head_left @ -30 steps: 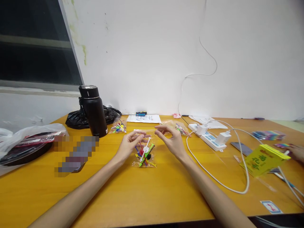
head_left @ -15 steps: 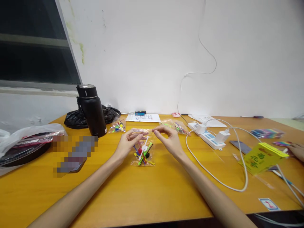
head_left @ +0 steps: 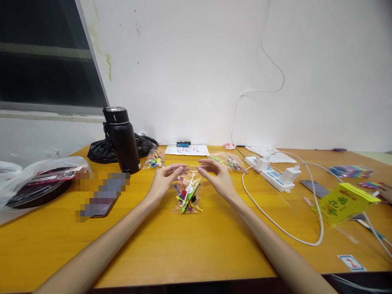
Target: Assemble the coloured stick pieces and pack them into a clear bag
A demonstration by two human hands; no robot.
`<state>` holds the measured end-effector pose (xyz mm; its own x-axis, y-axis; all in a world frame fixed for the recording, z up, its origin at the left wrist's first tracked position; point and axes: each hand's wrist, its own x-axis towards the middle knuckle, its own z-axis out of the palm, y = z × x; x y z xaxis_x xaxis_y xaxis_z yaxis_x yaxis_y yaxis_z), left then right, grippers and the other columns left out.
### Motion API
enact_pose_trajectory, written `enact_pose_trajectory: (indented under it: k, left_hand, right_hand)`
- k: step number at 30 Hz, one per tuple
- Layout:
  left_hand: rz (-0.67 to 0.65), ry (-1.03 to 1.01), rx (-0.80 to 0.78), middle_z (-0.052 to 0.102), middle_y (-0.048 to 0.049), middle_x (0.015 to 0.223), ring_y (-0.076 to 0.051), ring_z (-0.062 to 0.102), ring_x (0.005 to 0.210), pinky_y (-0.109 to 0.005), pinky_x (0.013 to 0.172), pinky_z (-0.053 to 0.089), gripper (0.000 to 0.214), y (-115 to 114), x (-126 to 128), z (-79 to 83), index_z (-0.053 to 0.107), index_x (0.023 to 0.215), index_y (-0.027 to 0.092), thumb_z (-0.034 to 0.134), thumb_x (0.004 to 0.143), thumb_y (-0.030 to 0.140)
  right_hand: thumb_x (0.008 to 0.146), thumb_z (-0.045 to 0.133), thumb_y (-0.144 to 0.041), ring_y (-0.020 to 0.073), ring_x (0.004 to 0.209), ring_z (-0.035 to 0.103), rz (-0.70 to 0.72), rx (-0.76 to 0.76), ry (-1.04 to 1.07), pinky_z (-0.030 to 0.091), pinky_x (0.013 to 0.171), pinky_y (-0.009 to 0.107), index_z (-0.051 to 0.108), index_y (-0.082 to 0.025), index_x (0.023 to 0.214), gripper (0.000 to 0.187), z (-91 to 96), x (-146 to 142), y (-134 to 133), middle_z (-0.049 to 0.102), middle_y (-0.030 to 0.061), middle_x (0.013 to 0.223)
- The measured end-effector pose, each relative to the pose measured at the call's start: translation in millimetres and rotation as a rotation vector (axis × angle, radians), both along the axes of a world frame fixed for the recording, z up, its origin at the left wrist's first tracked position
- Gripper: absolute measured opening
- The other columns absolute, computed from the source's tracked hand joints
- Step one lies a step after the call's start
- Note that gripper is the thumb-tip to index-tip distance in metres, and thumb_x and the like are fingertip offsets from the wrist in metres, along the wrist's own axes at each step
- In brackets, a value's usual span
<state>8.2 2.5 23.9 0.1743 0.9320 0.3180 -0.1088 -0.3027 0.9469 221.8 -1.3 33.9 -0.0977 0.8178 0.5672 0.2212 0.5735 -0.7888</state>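
Observation:
A clear plastic bag (head_left: 187,197) of small coloured plastic pieces hangs or rests upright over the table in front of me; red, white, blue, green, yellow and black parts show through it. My left hand (head_left: 165,179) pinches its top edge at the left corner, thumb against fingers. At the other top corner, my right hand (head_left: 218,176) grips the same edge between thumb and forefinger. Behind my hands lie two similar bags, one at the left (head_left: 154,159) and one at the right (head_left: 229,161).
A black bottle (head_left: 123,141) and a phone (head_left: 105,207) are on the left. To the right lie a power strip (head_left: 271,175) with looping white cables, a yellow-green box (head_left: 339,204) and another person's hand (head_left: 386,192). A screwdriver (head_left: 183,143) and papers (head_left: 186,150) lie by the wall.
My left hand's fingers have closed more firmly on the bag's top edge, and that edge looks straighter between my hands. The whole view has shifted slightly.

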Motion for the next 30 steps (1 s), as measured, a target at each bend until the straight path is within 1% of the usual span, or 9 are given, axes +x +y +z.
enact_pose_trajectory:
  k: [3,5,12,16,19,22,26,30]
  left_hand:
    - [-0.014,0.023,0.005,0.077,-0.0127,0.112,-0.029,0.069,0.113,-0.036,0.092,0.055,0.037,2.0,-1.7,-1.1,0.075,0.110,0.017,0.069,0.088,0.046]
    - [-0.024,0.042,-0.001,0.077,-0.0134,0.113,-0.029,0.069,0.113,-0.037,0.092,0.055,0.038,4.0,-2.9,-1.5,0.075,0.112,0.017,0.069,0.088,0.046]
    - [-0.034,0.076,-0.021,0.076,-0.0147,0.116,-0.029,0.071,0.110,-0.036,0.088,0.056,0.039,9.5,-6.3,-0.9,0.075,0.110,0.017,0.069,0.088,0.047]
    - [-0.029,0.082,-0.035,0.075,-0.0151,0.118,-0.029,0.069,0.113,-0.034,0.082,0.057,0.043,6.6,-6.2,-1.0,0.073,0.115,0.018,0.067,0.088,0.051]
    - [-0.035,0.069,-0.039,0.074,-0.0152,0.121,-0.028,0.071,0.108,-0.031,0.078,0.056,0.044,4.5,-5.8,-1.7,0.072,0.116,0.018,0.067,0.088,0.052]
    - [-0.037,0.071,-0.053,0.073,-0.0147,0.122,-0.027,0.071,0.106,-0.030,0.078,0.056,0.043,4.6,-6.3,-1.3,0.072,0.114,0.019,0.068,0.087,0.052]
    - [-0.062,0.074,-0.039,0.072,-0.0146,0.126,-0.028,0.070,0.109,-0.033,0.080,0.058,0.045,5.8,-7.5,0.8,0.072,0.117,0.019,0.069,0.085,0.051]
    - [-0.066,0.049,-0.033,0.071,-0.0147,0.126,-0.030,0.066,0.116,-0.033,0.078,0.059,0.044,4.6,-7.0,1.3,0.071,0.117,0.019,0.069,0.086,0.050]
  right_hand:
    - [0.086,0.073,-0.042,0.0218,0.087,0.073,-0.010,-0.052,0.002,0.057,0.085,0.036,0.076,-0.020,0.096,0.024,-4.0,1.2,3.5,0.077,0.0064,0.095]
    - [0.085,0.074,-0.043,0.0223,0.083,0.074,-0.021,-0.069,0.010,0.058,0.082,0.036,0.077,-0.020,0.092,0.024,-5.6,2.6,5.9,0.078,0.0068,0.091]
    - [0.081,0.076,-0.043,0.0234,0.082,0.074,-0.001,-0.127,0.040,0.058,0.082,0.037,0.078,-0.019,0.090,0.026,-8.0,5.7,13.1,0.079,0.0079,0.088]
    - [0.078,0.078,-0.045,0.0219,0.084,0.073,0.047,-0.177,0.134,0.058,0.085,0.036,0.076,-0.019,0.091,0.029,-11.5,1.2,13.7,0.078,0.0068,0.089]
    - [0.079,0.076,-0.048,0.0210,0.085,0.072,0.074,-0.213,0.176,0.057,0.087,0.036,0.074,-0.019,0.093,0.032,-13.8,-3.4,12.3,0.077,0.0061,0.090]
    - [0.081,0.075,-0.048,0.0205,0.083,0.072,0.070,-0.195,0.161,0.056,0.086,0.036,0.075,-0.018,0.090,0.031,-14.8,-3.6,12.7,0.077,0.0061,0.088]
    - [0.080,0.076,-0.046,0.0207,0.081,0.072,0.041,-0.149,0.151,0.057,0.084,0.035,0.076,-0.018,0.088,0.030,-15.3,1.2,15.9,0.077,0.0067,0.086]
    - [0.080,0.076,-0.046,0.0203,0.080,0.072,0.034,-0.131,0.163,0.057,0.082,0.034,0.077,-0.018,0.089,0.030,-15.9,1.9,15.9,0.078,0.0065,0.086]
